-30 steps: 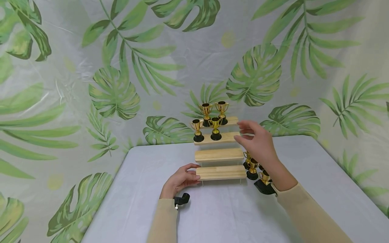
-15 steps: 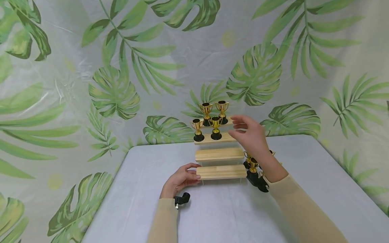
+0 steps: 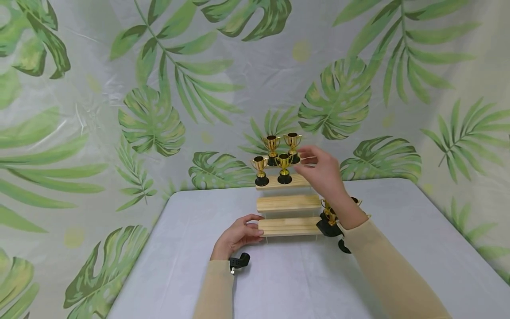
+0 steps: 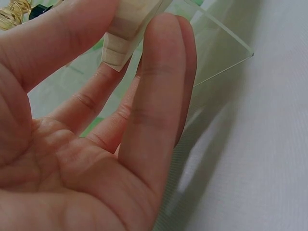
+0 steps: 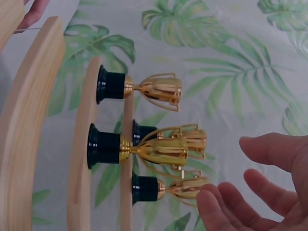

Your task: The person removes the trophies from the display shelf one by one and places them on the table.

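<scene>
1. Hovering beside the rear right cup (image 3: 292,141), the right hand (image 3: 323,172) holds nothing, thumb and fingers apart. The left hand (image 3: 237,235) grips the left end of the lowest shelf (image 3: 289,226).
2. A brushing fingertip could topple the cup; a slackened left grip might let the rack (image 3: 288,203) shift.
3. The cup stands on the top shelf (image 5: 126,217), in from its left edge, mouth upward, long axis vertical.

Four-tiered pale wooden stand (image 3: 288,203); four gold trophies (image 3: 284,164), black-based, upright, paired on its top two tiers (image 3: 299,181)
</scene>
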Demonstrator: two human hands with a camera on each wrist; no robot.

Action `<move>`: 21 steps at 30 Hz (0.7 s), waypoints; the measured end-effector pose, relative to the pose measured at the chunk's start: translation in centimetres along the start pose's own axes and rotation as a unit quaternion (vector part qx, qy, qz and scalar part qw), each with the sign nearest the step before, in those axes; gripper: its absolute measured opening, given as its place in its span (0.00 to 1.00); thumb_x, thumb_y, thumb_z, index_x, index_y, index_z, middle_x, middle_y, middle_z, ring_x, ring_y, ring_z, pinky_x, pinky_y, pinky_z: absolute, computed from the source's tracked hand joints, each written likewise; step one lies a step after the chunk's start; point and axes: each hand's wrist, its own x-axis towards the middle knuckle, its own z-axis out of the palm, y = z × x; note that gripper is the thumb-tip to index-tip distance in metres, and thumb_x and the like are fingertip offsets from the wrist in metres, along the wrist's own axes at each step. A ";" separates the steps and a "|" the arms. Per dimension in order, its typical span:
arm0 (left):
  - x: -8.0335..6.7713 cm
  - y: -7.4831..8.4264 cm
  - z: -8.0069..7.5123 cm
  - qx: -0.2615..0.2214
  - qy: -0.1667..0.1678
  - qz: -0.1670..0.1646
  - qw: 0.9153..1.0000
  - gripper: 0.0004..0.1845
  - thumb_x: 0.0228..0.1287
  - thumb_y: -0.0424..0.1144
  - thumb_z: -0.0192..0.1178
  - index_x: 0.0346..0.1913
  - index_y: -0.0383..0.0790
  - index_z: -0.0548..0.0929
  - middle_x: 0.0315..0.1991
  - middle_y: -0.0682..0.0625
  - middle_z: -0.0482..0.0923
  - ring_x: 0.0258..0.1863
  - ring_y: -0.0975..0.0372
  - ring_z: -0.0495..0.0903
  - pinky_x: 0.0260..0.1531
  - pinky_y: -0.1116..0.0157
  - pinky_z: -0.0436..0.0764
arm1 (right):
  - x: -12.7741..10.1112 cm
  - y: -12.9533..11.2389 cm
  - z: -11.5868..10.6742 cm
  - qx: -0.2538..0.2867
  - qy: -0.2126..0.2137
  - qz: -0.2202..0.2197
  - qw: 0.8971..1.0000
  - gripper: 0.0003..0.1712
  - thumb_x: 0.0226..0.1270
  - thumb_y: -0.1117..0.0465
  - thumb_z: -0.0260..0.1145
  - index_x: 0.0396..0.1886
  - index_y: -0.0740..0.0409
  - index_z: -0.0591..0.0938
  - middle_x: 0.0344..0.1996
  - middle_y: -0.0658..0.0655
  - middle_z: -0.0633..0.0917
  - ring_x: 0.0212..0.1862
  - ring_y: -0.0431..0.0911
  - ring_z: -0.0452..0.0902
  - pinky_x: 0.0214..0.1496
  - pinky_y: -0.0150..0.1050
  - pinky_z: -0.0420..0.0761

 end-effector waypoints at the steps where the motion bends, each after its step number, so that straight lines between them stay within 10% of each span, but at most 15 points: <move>1: 0.0 0.0 0.0 0.000 0.000 0.000 1.000 0.30 0.58 0.25 0.69 0.65 0.35 0.74 0.49 0.36 0.83 0.42 0.53 0.85 0.44 0.57 0.86 | 0.2 0.0 0.1 -0.003 0.000 0.002 1.000 0.25 0.63 0.54 0.76 0.59 0.45 0.81 0.50 0.51 0.82 0.50 0.48 0.80 0.49 0.47 0.83; 21: -0.1 0.1 0.1 0.013 0.006 -0.005 1.000 0.30 0.58 0.26 0.69 0.65 0.35 0.74 0.48 0.37 0.82 0.41 0.53 0.85 0.42 0.59 0.86 | 3.1 2.2 2.2 -0.023 -0.008 0.045 0.999 0.26 0.62 0.58 0.76 0.61 0.52 0.81 0.52 0.57 0.82 0.53 0.54 0.79 0.49 0.53 0.82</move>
